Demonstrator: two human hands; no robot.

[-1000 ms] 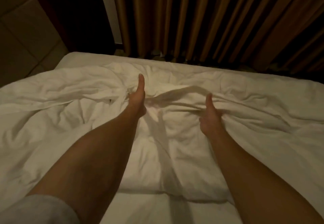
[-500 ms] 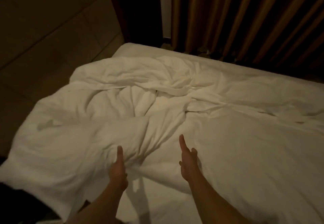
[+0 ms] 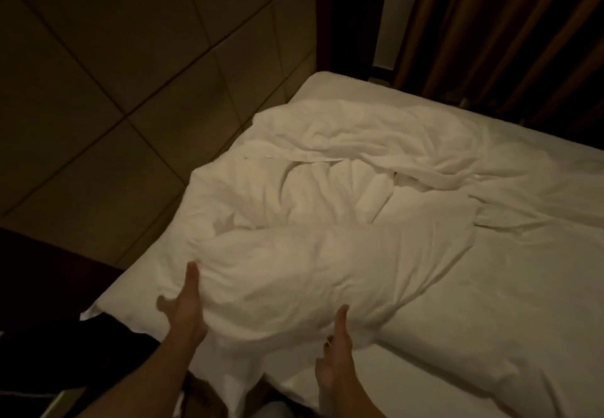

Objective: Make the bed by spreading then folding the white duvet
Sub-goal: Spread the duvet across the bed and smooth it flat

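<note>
Fingers hidden, apparently gripping duvet (image 3: 294,273): left hand (image 3: 186,313), right hand (image 3: 336,352).

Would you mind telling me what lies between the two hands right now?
In the head view, a bunched fold of the duvet fills the stretch between the left hand and the right hand.

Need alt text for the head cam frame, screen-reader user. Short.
Both bare hands, the left hand and the right hand, hold the near edge of a rumpled white duvet bunched at the corner of a white-sheeted bed. Beige floor tiles lie left; brown pleated curtains hang behind.
</note>
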